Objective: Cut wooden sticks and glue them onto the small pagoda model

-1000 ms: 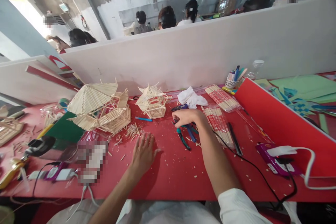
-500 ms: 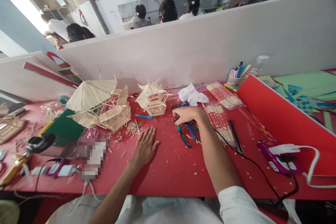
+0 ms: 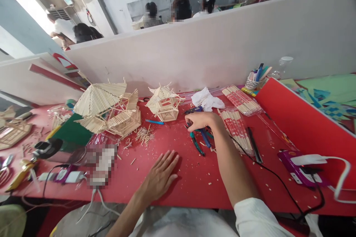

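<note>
My left hand [image 3: 161, 177] lies palm down on the red tabletop, fingers stretched out, with nothing under it that I can see. My right hand [image 3: 200, 120] is closed at the head of a pair of pliers with teal handles [image 3: 197, 145], which rest on the table. Blue handles [image 3: 205, 139] of another tool lie just beside them, partly under the hand. Behind these, a small pavilion model of thin wooden sticks [image 3: 164, 103] stands near the partition. To its left is a larger stick pavilion [image 3: 108, 107]. A blue pen [image 3: 154, 122] lies in front of the small model.
Stick offcuts [image 3: 144, 136] are heaped in front of the models. Packs of chopsticks [image 3: 236, 129], crumpled tissue [image 3: 207, 100] and a black cable [image 3: 267, 170] lie to the right. A red board [image 3: 306, 137] leans near a purple power strip [image 3: 299, 170]. A partition [image 3: 194, 52] runs behind.
My left hand has slid back towards me and slightly right, away from the offcuts. My right hand stays at the pliers. The whole view has shifted a little.
</note>
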Demonstrator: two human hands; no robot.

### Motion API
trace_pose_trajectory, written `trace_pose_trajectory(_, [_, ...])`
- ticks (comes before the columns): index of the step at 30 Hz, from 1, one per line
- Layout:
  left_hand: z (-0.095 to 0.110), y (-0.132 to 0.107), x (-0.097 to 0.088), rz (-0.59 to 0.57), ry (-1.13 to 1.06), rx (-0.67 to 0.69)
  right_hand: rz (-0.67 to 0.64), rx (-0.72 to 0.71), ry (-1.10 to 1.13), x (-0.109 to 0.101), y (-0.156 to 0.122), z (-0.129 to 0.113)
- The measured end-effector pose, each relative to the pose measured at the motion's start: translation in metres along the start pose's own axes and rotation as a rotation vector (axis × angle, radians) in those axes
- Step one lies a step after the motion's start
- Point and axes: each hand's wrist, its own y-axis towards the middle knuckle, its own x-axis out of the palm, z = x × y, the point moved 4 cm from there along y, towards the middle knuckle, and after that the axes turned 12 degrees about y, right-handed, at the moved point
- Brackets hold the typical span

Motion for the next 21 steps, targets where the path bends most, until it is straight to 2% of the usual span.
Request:
trace_pose_trajectory(3, [-0.002,0.004,0.003,-0.019,0.000,0.008,0.000,0.000,-0.007,0.000,-0.001,-0.001])
trace_pose_trajectory(6, [-0.030,0.014,0.011,-0.017,0.009,-0.035,-0.002,0.002,-0.001,0.000,-0.002,-0.002])
trace_pose_trajectory(10, [-0.073,0.032,0.019,-0.032,-0.014,0.029,-0.002,0.008,0.005,0.000,-0.003,-0.004])
trace_pose_trajectory(14, [-0.097,0.044,0.015,0.023,0.000,0.033,-0.004,0.012,0.001,-0.001,-0.004,-0.006])
trace_pose_trajectory(17, [-0.085,0.036,0.004,0.083,0.018,0.007,-0.015,0.014,-0.002,-0.001,-0.005,-0.008])
trace_pose_trajectory(19, [-0.064,0.022,-0.006,0.105,-0.012,0.002,-0.013,0.017,0.005,-0.001,-0.005,-0.007])
trace_pose_trajectory(21, [-0.039,0.006,-0.010,0.037,-0.072,0.080,-0.006,0.023,0.011,-0.001,-0.004,-0.006])
